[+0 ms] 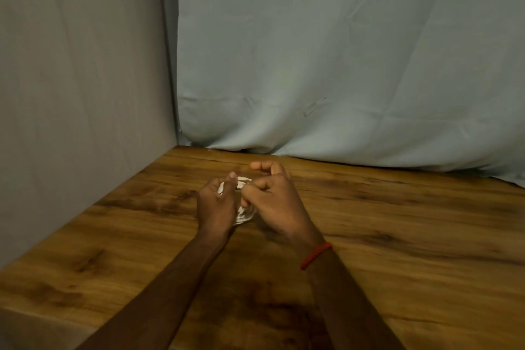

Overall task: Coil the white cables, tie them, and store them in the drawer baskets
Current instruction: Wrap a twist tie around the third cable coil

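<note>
I am holding the white cable coil (245, 214) above the wooden table (397, 221), at the scene's center. My left hand (217, 204) is pinching its 9 o'clock side; my right hand (274, 202) is curling closed at 3 o'clock. It seems light, soft and springy, so I am gripping across all loops.

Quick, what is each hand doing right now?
Left hand: closed on the white cable coil.
Right hand: fingers curled at the same coil; what it pinches cannot be told.
</note>
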Demonstrator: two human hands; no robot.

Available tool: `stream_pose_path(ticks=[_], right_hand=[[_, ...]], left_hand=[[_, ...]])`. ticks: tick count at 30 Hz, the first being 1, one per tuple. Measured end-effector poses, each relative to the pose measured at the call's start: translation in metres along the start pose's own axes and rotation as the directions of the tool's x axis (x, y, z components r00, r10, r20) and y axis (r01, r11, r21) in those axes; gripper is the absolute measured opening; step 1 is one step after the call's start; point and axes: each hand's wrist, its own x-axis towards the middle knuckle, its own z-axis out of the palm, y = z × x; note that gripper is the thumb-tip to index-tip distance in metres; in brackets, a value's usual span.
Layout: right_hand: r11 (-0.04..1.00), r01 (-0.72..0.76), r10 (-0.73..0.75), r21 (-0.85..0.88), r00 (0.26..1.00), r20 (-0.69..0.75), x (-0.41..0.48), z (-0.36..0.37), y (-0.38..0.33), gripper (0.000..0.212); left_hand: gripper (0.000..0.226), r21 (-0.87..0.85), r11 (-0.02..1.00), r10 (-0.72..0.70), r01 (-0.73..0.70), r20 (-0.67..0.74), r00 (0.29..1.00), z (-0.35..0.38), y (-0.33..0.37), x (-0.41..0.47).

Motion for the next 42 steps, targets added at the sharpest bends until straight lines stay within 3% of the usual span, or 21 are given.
stream_pose_path(ticks=[4, 6, 9, 14, 19, 24, 29, 31, 38, 40, 42], right_hand=[[0.989, 0.076, -0.091, 0.126, 0.989, 0.118, 0.0, -0.01, -0.006, 0.024], [0.963, 0.06, -0.105, 0.262, 0.981, 0.163, -0.002, -0.019, -0.006, 0.025], [0.911, -0.008, -0.039, 0.413, 0.993, 0.107, -0.003, -0.03, -0.008, 0.021], [0.944, 0.01, 0.012, 0.331, 0.998, -0.064, 0.004, -0.038, 0.003, 0.017], [0.931, -0.075, 0.117, 0.357, 0.988, -0.098, 0.008, -0.032, 0.012, 0.021], [0.872, -0.22, 0.281, 0.437, 0.956, -0.079, 0.008, -0.033, 0.018, 0.033], [0.814, -0.266, 0.317, 0.516, 0.948, -0.011, 0.008, -0.029, 0.015, 0.038], [0.8, -0.287, 0.331, 0.527, 0.943, 0.011, 0.007, -0.027, 0.017, 0.039], [0.851, -0.299, 0.298, 0.431, 0.952, 0.073, 0.006, -0.019, 0.026, 0.047], [0.891, -0.257, 0.262, 0.376, 0.964, 0.038, 0.006, -0.016, 0.027, 0.053], [0.947, -0.128, 0.172, 0.295, 0.977, -0.128, 0.006, -0.013, 0.029, 0.058]], left_hand=[[0.011, -0.019, 0.997, 0.08, -0.079, 0.12, 0.99, 0.006, 0.003, -0.013], [0.015, -0.006, 0.987, 0.16, -0.161, 0.15, 0.976, 0.007, 0.005, -0.017], [0.016, -0.077, 0.979, 0.202, -0.191, 0.195, 0.96, 0.007, 0.009, -0.02], [0.011, -0.127, 0.975, 0.211, -0.181, 0.298, 0.931, 0.011, 0.018, -0.029], [0.018, -0.284, 0.959, 0.12, -0.006, 0.386, 0.915, 0.013, 0.024, -0.035], [0.017, -0.173, 0.978, 0.172, -0.116, 0.357, 0.918, 0.01, 0.022, -0.033], [0.009, -0.301, 0.954, 0.119, -0.003, 0.368, 0.922, 0.009, 0.027, -0.034], [0.017, -0.328, 0.944, 0.094, 0.035, 0.369, 0.925, 0.008, 0.029, -0.033], [0.013, -0.368, 0.925, 0.011, 0.092, 0.269, 0.963, 0.006, 0.032, -0.032], [0.014, -0.368, 0.923, -0.021, 0.111, 0.239, 0.971, 0.006, 0.033, -0.031], [0.022, -0.36, 0.926, -0.039, 0.113, 0.206, 0.978, 0.006, 0.032, -0.028]])
